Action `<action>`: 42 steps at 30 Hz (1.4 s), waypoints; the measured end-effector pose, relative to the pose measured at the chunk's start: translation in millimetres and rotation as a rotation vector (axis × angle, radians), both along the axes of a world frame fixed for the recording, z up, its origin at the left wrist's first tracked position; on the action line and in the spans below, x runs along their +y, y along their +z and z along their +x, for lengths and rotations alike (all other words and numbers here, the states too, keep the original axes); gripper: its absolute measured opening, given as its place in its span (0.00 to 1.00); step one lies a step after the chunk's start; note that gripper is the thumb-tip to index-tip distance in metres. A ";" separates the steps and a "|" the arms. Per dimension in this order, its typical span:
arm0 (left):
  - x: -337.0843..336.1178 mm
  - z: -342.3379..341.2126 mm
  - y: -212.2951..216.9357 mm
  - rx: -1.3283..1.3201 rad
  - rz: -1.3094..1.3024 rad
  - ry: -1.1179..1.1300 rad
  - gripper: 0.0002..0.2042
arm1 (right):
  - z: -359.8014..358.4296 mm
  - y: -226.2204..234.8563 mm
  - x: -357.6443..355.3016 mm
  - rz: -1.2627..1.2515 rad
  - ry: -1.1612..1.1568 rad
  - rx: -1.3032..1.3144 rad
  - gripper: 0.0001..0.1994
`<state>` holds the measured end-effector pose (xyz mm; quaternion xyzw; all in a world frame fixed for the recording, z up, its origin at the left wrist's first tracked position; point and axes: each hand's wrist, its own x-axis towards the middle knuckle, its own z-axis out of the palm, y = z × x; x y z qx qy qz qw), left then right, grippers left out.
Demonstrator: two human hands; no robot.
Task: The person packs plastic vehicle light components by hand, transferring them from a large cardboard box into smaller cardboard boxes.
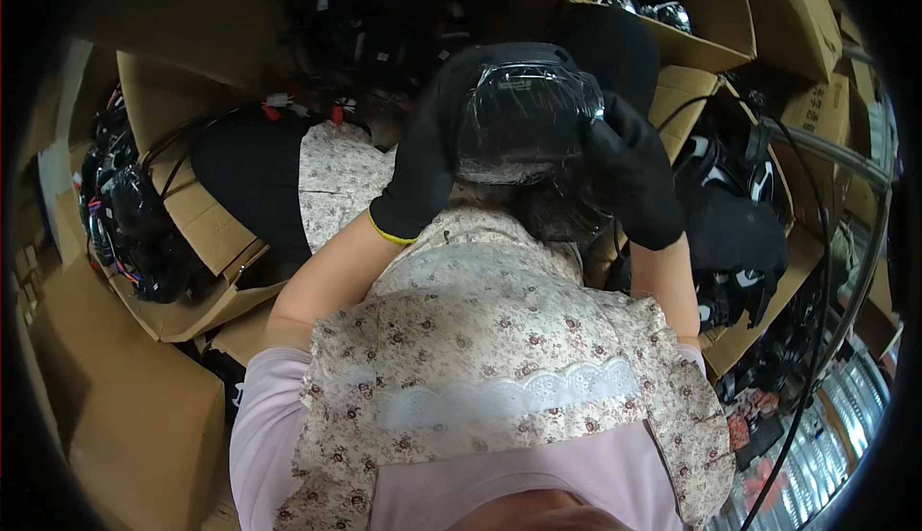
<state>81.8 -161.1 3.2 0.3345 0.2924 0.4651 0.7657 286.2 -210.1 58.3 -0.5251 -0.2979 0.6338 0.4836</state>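
Your gloved hands grip a wrapped black lamp.
Left hand [423, 161] and right hand [634, 181] clamp the lamp [526, 123] above your lap; boxes [178, 243] of similar parts remain full around you.

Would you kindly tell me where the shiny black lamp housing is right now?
In the head view, the black lamp housing sits upper centre, held between the gloved left hand and right hand, above the floral apron.
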 end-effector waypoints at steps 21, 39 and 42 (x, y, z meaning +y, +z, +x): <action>3.7 -31.9 21.2 0.507 0.112 -0.065 0.25 | -21.1 -15.7 17.1 -0.075 -0.038 -0.201 0.16; 10.2 -15.6 21.0 0.438 0.210 0.049 0.22 | -42.5 -24.6 17.9 0.124 -0.079 0.024 0.16; 25.3 -20.4 32.0 0.803 0.583 -0.161 0.22 | -41.5 -28.8 14.3 0.171 -0.048 -0.003 0.15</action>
